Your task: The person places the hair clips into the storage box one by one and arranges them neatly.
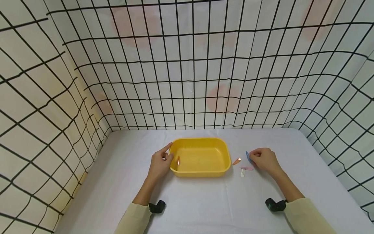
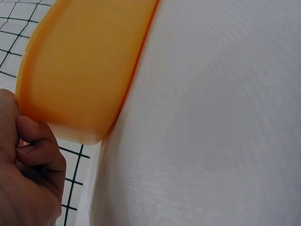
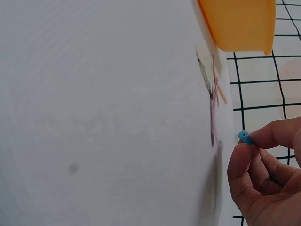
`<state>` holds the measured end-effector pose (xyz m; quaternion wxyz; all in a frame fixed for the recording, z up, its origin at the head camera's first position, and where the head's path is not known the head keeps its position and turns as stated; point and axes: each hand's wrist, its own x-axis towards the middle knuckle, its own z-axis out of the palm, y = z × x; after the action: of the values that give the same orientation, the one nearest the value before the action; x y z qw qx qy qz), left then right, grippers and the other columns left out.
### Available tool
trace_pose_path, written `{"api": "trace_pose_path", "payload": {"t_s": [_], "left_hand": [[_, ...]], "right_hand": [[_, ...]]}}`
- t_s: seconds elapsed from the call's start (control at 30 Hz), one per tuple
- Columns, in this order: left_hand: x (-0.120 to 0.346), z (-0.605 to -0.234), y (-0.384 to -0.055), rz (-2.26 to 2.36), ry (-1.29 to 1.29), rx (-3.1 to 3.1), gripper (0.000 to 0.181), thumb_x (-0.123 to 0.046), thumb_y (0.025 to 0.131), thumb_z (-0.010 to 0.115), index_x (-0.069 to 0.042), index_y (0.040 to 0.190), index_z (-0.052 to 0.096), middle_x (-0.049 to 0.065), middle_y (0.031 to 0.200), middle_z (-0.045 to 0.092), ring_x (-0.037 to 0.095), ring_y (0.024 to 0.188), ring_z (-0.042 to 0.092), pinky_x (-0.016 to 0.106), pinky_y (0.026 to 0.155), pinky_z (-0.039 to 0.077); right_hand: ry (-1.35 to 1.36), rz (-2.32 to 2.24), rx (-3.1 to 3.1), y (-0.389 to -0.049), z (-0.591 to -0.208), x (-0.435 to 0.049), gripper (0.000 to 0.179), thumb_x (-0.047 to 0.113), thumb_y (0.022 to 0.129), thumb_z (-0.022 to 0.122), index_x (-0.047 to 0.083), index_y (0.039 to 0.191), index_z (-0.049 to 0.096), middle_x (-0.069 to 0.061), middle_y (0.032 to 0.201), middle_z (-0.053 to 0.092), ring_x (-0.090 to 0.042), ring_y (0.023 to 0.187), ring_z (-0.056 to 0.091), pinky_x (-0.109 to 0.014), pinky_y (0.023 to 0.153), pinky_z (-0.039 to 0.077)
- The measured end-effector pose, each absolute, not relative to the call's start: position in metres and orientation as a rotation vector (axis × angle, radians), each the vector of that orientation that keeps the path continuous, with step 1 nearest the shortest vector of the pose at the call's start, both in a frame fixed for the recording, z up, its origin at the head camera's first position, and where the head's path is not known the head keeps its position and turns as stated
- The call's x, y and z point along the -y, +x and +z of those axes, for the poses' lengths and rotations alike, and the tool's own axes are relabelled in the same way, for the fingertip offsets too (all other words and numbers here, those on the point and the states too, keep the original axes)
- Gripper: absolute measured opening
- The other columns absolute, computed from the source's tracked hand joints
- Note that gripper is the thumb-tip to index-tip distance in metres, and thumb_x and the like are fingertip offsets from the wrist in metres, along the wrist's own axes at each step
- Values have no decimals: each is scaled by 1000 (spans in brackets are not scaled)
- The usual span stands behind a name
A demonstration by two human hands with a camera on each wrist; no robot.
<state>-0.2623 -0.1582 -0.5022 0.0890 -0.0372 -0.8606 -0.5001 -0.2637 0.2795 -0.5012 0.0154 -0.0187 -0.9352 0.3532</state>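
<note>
A yellow plastic tray stands on the table, with one orange hair clip inside near its left end. My left hand grips the tray's left end, thumb at the rim and index finger reaching to the far corner. To the right of the tray, my right hand pinches a blue hair clip between thumb and fingertips. In the right wrist view only one end of the blue clip shows past the fingers. Between tray and right hand lie an orange clip, a pink clip and a white clip.
A white cloth covers the table. Black wire grid panels rise along the back and both sides, with pale sheeting behind them. Each wrist carries a small black camera.
</note>
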Motion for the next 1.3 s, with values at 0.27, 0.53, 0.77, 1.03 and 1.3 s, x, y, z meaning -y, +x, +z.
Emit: {"api": "trace_pose_path", "payload": {"t_s": [0.27,0.53,0.77,1.03,1.3], "left_hand": [[159,-504,-263,-1501,-126,2550,49,-14,96,64,-20,144,62,-1,61,44,11,50,37,19,47,33],[158,-503,-263,-1505,-123,2554,50,-15,95,65,-21,145,62,-1,61,45,11,51,38,19,47,33],[158,-502,-262,-1506,-122,2553,50,-15,95,65,-21,145,62,-1,61,45,11,50,37,19,47,34],[159,-502,-263,-1494,-113,2554,49,-15,95,65,-20,144,62,-1,62,45,12,51,38,19,47,34],[158,-503,-263,-1504,-113,2551,50,-14,95,65,-20,144,62,-1,61,45,11,50,36,19,46,33]], "right_hand": [[-52,1213,2893,-266,-488,-272,32,21,99,62,-6,113,72,-13,91,74,-15,72,69,-24,62,55],[-25,1429,2848,-267,-474,-260,34,20,102,63,-8,121,68,-20,106,72,-14,77,74,-28,74,62],[-12,1607,2816,-269,-463,-245,34,19,103,63,-8,124,65,-18,103,73,-16,80,75,-34,81,62],[22,1748,2767,-274,-450,-220,35,19,104,61,-8,125,63,-19,106,70,-16,81,76,-41,86,61],[61,1861,2752,-275,-444,-198,34,22,103,62,-5,122,65,-13,100,74,-16,83,77,-51,75,62]]}}
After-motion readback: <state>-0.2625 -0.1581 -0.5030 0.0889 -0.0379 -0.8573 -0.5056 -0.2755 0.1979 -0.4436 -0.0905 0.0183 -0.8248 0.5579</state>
